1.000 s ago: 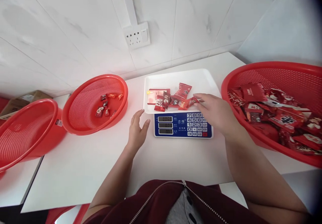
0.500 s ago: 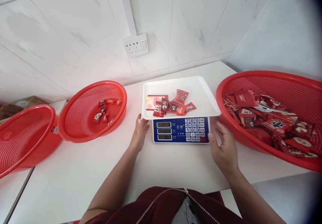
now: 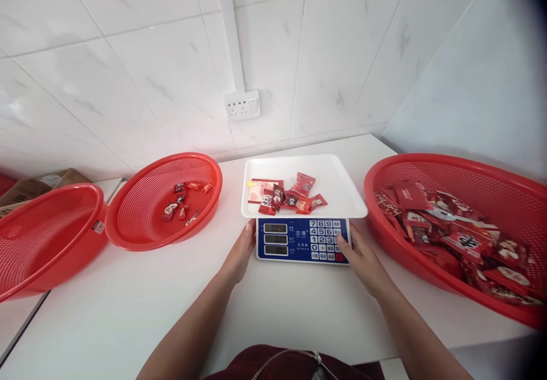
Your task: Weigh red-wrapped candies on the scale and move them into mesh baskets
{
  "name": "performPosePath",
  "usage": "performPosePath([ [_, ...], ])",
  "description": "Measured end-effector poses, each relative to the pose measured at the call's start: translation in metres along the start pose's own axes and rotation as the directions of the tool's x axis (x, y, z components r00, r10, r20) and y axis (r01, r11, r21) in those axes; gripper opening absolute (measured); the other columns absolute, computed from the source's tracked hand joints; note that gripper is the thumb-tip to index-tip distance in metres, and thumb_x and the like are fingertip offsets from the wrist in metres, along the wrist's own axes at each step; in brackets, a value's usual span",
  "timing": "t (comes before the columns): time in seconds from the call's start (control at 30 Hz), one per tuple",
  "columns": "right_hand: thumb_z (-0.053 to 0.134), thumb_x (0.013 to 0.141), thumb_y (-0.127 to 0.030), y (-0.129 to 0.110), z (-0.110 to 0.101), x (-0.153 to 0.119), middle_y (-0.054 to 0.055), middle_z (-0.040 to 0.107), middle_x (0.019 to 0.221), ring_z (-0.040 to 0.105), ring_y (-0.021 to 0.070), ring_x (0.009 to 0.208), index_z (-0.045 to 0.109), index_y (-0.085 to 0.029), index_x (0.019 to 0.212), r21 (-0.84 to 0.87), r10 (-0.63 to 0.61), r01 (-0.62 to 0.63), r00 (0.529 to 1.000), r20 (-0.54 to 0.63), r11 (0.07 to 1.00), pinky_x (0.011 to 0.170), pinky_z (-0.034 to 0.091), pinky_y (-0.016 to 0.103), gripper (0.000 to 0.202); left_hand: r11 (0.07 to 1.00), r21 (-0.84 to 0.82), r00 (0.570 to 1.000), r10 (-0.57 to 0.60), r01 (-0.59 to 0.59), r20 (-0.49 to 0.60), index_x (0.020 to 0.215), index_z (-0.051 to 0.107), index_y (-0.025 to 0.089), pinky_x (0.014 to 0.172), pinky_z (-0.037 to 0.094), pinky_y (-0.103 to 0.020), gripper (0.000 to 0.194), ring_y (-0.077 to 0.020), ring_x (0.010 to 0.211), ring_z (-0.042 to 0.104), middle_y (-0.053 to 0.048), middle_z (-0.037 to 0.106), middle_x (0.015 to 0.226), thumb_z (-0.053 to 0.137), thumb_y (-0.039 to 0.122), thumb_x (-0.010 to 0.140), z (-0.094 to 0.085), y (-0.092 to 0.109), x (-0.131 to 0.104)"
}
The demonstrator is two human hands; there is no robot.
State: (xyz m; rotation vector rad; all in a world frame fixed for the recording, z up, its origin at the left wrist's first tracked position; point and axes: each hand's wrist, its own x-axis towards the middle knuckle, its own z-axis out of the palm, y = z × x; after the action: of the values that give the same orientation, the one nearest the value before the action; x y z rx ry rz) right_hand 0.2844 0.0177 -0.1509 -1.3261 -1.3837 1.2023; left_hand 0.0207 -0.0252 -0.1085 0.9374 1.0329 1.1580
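Observation:
A blue-and-white electronic weighing scale (image 3: 303, 249) stands on the white table, its keypad and three small displays facing me. On its white weighing tray (image 3: 342, 195) lie several small red-wrapped snack packets (image 3: 304, 184) and a flat pink-and-red packet (image 3: 255, 191). My left hand (image 3: 240, 254) is closed against the scale's left side, thumb up by the edge and fingers partly hidden. My right hand (image 3: 363, 257) grips the right side, with its thumb over the keypad's right column and the other fingers around the side.
At the right stands a red basket (image 3: 427, 274) heaped with red snack packets. A second red basket (image 3: 141, 197) to the left holds several small packets. Farther left is another red basket (image 3: 43, 237), with a cardboard box (image 3: 68, 178) behind it. A wall socket (image 3: 243, 105) sits above the table.
My hands have closed in on the scale's two sides, the right thumb now over the keypad. The scale has shifted slightly left. The whole view has tilted up a little.

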Motion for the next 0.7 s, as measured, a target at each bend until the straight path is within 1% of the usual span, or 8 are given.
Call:
performPosePath([
  [0.13,0.052,0.084,-0.056,-0.007,0.006,0.006,0.006,0.052,0.137,0.049,0.0254,0.125,0.041,-0.028,0.134,0.038,0.008,-0.011,0.996,0.094,0.999,0.104,0.042,0.043,0.059,0.996,0.074,0.998,0.051,-0.049,-0.029,0.14,0.039,0.027,0.112,0.025,-0.044,0.053,-0.0265,0.138,0.03,-0.005,0.041,0.147,0.03,0.051,0.094,-0.002,0.005,-0.005],
  [0.3,0.052,0.083,-0.056,-0.016,0.005,0.021,0.007,0.054,0.134,0.052,0.0266,0.122,0.045,-0.027,0.131,0.031,0.016,-0.023,0.98,0.201,0.999,0.101,0.045,0.044,0.056,0.994,0.108,0.999,0.041,-0.037,-0.031,0.14,0.038,0.029,0.111,0.026,-0.045,0.053,-0.0267,0.138,0.029,-0.004,0.038,0.148,0.03,0.053,0.093,-0.01,0.009,-0.006],
  [0.47,0.054,0.082,-0.056,-0.012,0.002,0.036,0.007,0.06,0.128,0.058,0.0273,0.114,0.049,-0.027,0.129,0.037,0.024,-0.029,0.989,0.146,0.999,0.096,0.049,0.043,0.055,0.99,0.137,0.999,0.038,-0.036,-0.012,0.136,0.042,0.029,0.112,0.027,-0.044,0.052,-0.0257,0.137,0.033,-0.005,0.037,0.149,0.034,0.055,0.091,-0.015,0.003,0.001],
  [0.53,0.052,0.083,-0.056,-0.006,0.003,0.037,0.007,0.06,0.128,0.058,0.0269,0.114,0.046,-0.027,0.132,0.005,0.014,-0.015,0.995,0.1,1.0,0.098,0.048,0.043,0.058,0.986,0.165,0.991,0.047,-0.026,-0.129,0.136,0.04,0.028,0.109,0.031,-0.044,0.054,-0.0256,0.133,0.038,-0.008,0.04,0.146,0.037,0.056,0.09,-0.018,-0.004,0.002],
  [0.6,0.048,0.085,-0.056,0.0,0.004,0.036,0.006,0.059,0.129,0.057,0.0265,0.116,0.044,-0.027,0.136,-0.066,-0.003,0.006,0.999,0.045,0.998,0.101,0.044,0.043,0.059,0.965,0.255,0.924,0.156,-0.067,-0.349,0.136,0.035,0.026,0.106,0.035,-0.046,0.056,-0.0253,0.129,0.044,-0.013,0.044,0.141,0.042,0.054,0.089,-0.022,-0.01,0.001],
  [0.63,0.046,0.086,-0.056,0.003,0.005,0.035,0.006,0.059,0.129,0.057,0.0263,0.116,0.043,-0.027,0.137,-0.098,-0.013,0.015,1.0,0.02,0.995,0.103,0.043,0.043,0.059,0.932,0.345,0.857,0.269,-0.116,-0.44,0.135,0.034,0.025,0.105,0.036,-0.046,0.056,-0.0248,0.127,0.045,-0.014,0.046,0.139,0.045,0.052,0.088,-0.025,-0.01,0.001],
  [0.67,0.045,0.086,-0.056,0.006,0.005,0.034,0.005,0.06,0.129,0.056,0.026,0.117,0.043,-0.027,0.137,-0.118,-0.022,0.023,1.0,0.004,0.993,0.103,0.042,0.043,0.058,0.871,0.461,0.78,0.404,-0.17,-0.477,0.133,0.035,0.023,0.104,0.036,-0.045,0.054,-0.0241,0.126,0.046,-0.015,0.047,0.136,0.047,0.05,0.088,-0.027,-0.008,0.001],
  [0.7,0.043,0.087,-0.056,0.008,0.005,0.033,0.005,0.06,0.129,0.056,0.0258,0.117,0.043,-0.027,0.137,-0.127,-0.029,0.029,1.0,-0.003,0.992,0.103,0.042,0.042,0.057,0.781,0.586,0.716,0.534,-0.215,-0.45,0.131,0.038,0.022,0.104,0.037,-0.045,0.05,-0.0234,0.125,0.046,-0.014,0.049,0.134,0.048,0.046,0.088,-0.028,-0.003,0.001],
])
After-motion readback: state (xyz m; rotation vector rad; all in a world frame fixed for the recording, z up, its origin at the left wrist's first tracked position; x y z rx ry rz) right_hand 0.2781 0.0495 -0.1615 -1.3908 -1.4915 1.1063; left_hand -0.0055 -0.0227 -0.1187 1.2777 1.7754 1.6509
